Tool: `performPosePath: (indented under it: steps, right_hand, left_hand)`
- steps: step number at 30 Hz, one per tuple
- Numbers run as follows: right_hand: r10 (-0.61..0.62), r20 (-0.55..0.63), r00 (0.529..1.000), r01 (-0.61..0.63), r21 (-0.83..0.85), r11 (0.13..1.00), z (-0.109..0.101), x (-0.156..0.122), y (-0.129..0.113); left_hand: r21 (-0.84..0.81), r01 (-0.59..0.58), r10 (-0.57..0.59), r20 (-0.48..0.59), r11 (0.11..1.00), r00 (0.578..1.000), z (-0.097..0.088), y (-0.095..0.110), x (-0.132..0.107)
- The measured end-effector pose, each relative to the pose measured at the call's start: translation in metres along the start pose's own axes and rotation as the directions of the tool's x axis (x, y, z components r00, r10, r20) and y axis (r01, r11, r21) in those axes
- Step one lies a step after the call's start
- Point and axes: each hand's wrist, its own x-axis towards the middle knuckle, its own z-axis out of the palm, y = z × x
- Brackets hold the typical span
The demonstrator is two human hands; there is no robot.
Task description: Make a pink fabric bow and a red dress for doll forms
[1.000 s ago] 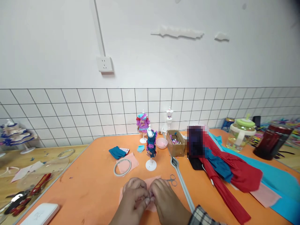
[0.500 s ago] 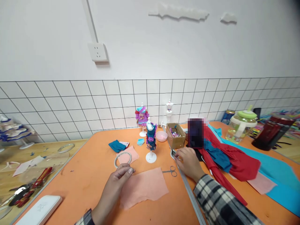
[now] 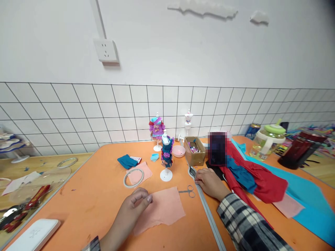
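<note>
My left hand (image 3: 134, 205) hovers at the left edge of a torn-edged pink cloth piece (image 3: 164, 207). Its fingers are curled with the thumb close to the forefinger; whatever may be between them is too small to make out. My right hand (image 3: 211, 183) rests farther right, fingers bent down at a small dark object with a silvery rim (image 3: 192, 172) beside a long grey strip (image 3: 209, 212). Its fingertips are partly hidden. Small scissors (image 3: 190, 191) lie between the cloth and the strip. Behind the cloth stands a mini dress form (image 3: 166, 153) in teal and purple fabric.
A roll of tape (image 3: 125, 179) overlaps another pink scrap, near folded teal cloth (image 3: 127, 161). Farther back are a pink bowl (image 3: 178, 151), a cardboard box (image 3: 195, 158) and two more dress forms. Red cloth (image 3: 272, 181), a jug (image 3: 268, 141) and a dark flask (image 3: 300, 150) occupy the right.
The view has shifted slightly. My left hand's thumb and fingers have lifted and turned a little over the pink cloth. My right hand stays by the small dark object.
</note>
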Motion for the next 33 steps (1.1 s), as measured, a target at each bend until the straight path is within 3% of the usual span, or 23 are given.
performPosePath:
  steps: [5,11,22,28,33]
  right_hand:
    - [0.017,0.037,0.999,-0.020,0.071,0.997,-0.002,-0.011,0.001]
    - [0.179,-0.087,0.980,-0.173,0.068,0.983,0.004,-0.008,-0.002]
    - [0.100,0.043,0.994,-0.099,-0.021,0.995,-0.005,-0.010,-0.008]
    - [0.181,-0.065,0.981,-0.179,0.044,0.983,-0.003,-0.013,-0.001]
    - [0.161,-0.031,0.986,-0.163,-0.039,0.986,0.003,-0.004,-0.001]
  left_hand:
    - [0.021,-0.036,0.036,0.004,0.999,0.999,0.001,0.009,-0.001]
    - [0.069,-0.055,0.052,0.040,0.996,0.998,0.002,0.010,-0.003]
    - [0.084,-0.067,0.062,0.063,0.994,0.996,0.002,0.011,-0.004]
    - [0.093,-0.094,0.087,0.075,0.991,0.993,0.003,0.007,-0.003]
    - [0.096,-0.093,0.083,0.095,0.991,0.992,0.005,0.010,-0.003]
